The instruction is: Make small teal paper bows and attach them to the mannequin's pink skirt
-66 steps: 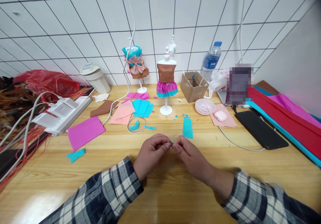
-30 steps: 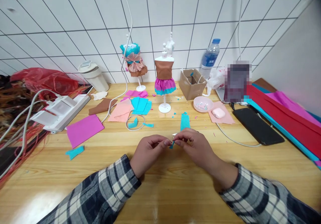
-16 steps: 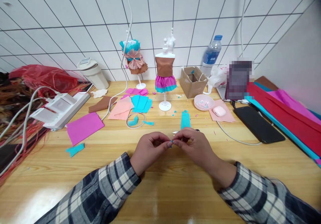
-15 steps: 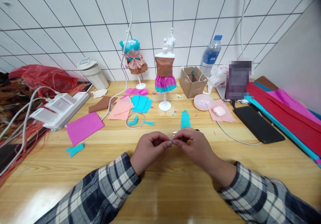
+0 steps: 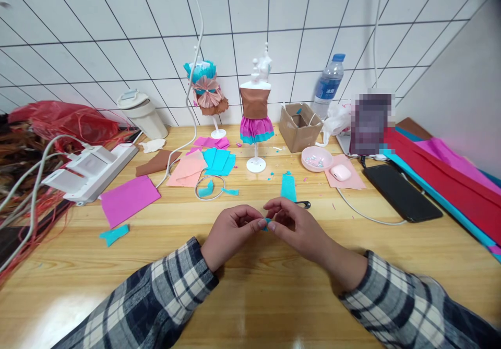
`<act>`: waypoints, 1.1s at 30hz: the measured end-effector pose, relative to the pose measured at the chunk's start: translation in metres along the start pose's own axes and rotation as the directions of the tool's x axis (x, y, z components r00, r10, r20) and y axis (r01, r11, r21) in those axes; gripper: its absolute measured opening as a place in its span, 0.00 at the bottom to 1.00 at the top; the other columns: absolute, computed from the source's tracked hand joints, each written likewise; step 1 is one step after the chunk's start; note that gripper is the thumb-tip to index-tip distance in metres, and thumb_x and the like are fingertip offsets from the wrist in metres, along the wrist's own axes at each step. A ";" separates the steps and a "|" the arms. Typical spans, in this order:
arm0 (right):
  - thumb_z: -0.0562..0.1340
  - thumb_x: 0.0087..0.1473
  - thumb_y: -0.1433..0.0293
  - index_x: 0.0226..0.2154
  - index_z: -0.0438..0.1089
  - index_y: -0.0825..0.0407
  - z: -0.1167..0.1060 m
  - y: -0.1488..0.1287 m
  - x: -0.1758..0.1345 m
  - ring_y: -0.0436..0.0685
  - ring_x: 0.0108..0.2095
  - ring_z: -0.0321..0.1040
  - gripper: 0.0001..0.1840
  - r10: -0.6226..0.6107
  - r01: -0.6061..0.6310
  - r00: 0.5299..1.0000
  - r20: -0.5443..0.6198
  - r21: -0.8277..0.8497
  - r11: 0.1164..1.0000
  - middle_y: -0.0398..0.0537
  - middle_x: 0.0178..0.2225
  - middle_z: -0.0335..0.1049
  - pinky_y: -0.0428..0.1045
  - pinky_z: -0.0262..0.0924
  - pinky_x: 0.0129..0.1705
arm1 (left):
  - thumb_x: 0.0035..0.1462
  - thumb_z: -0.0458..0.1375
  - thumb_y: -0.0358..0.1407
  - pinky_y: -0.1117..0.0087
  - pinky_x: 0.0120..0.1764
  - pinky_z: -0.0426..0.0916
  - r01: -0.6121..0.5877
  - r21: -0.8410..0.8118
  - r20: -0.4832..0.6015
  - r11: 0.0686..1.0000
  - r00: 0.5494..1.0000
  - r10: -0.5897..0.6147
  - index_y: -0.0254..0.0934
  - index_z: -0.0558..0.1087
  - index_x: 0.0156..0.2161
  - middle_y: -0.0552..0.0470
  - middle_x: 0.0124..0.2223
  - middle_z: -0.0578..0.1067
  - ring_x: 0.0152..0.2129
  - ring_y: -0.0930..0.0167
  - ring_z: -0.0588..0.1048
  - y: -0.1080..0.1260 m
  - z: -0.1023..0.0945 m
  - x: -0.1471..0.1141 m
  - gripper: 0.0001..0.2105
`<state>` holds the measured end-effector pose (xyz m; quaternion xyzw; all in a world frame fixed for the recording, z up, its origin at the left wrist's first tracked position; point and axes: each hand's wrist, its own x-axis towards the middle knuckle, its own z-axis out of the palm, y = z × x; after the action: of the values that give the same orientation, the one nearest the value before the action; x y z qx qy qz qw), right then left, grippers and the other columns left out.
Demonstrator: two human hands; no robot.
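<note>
Between my fingertips, low over the table, is a small scrap of turquoise crepe paper [image 5: 266, 224]. My left hand [image 5: 234, 234] pinches it between thumb and forefinger. From the other side my right hand [image 5: 300, 233] holds it near the thumb tip, with the upper fingers slightly lifted. Just beyond lies a turquoise paper strip [image 5: 288, 186], and the black handle of scissors [image 5: 303, 204] shows past my right knuckles. A small dress form [image 5: 255, 104] in a brown top and a magenta skirt with turquoise hem stands behind.
A second dressed form [image 5: 209, 88] stands back left. Turquoise sheets [image 5: 219, 161], peach sheets [image 5: 186, 169], a magenta sheet [image 5: 131, 199] and a wire ring [image 5: 197, 187] lie left. Rightward are a cardboard box [image 5: 299, 130], pink bowl [image 5: 317, 159], earbud case [image 5: 340, 172] and black phone [image 5: 403, 192].
My right forefinger has lifted a little away from the thumb, so more of the turquoise scrap shows. The view has shifted slightly, and both hands stay in about the same place.
</note>
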<state>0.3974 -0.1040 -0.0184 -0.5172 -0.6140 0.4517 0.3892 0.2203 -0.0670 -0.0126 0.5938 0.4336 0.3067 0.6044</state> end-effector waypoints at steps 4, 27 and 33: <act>0.60 0.52 0.67 0.30 0.68 0.52 0.000 -0.001 0.001 0.51 0.29 0.63 0.05 0.028 -0.028 1.000 -0.004 -0.006 1.000 0.43 0.27 0.69 0.47 0.58 0.32 | 0.47 0.65 0.40 0.73 0.29 0.65 0.010 0.048 -0.005 0.999 1.000 -0.010 0.33 0.76 0.28 0.53 0.25 0.76 0.23 0.73 0.71 0.001 0.000 0.000 0.10; 0.64 0.47 0.63 0.28 0.66 0.52 0.004 0.001 0.005 0.47 0.22 0.57 0.10 0.202 -0.168 0.977 -0.067 0.339 0.926 0.38 0.22 0.62 0.45 0.54 0.24 | 0.50 0.62 0.40 0.74 0.30 0.64 -0.005 0.131 -0.042 0.991 0.999 0.011 0.32 0.74 0.31 0.52 0.28 0.75 0.25 0.73 0.70 -0.003 0.003 0.000 0.10; 0.64 0.46 0.62 0.31 0.65 0.51 0.009 0.006 0.004 0.47 0.21 0.58 0.12 0.251 -0.224 0.968 0.021 0.527 0.820 0.38 0.23 0.63 0.44 0.56 0.22 | 0.51 0.62 0.39 0.73 0.32 0.65 -0.020 0.109 -0.066 0.994 0.997 0.027 0.33 0.74 0.32 0.51 0.30 0.76 0.27 0.72 0.71 -0.004 0.004 0.001 0.09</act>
<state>0.3899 -0.1009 -0.0263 -0.4743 -0.3881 0.6341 0.4715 0.2238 -0.0679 -0.0167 0.6200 0.4628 0.3097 0.5527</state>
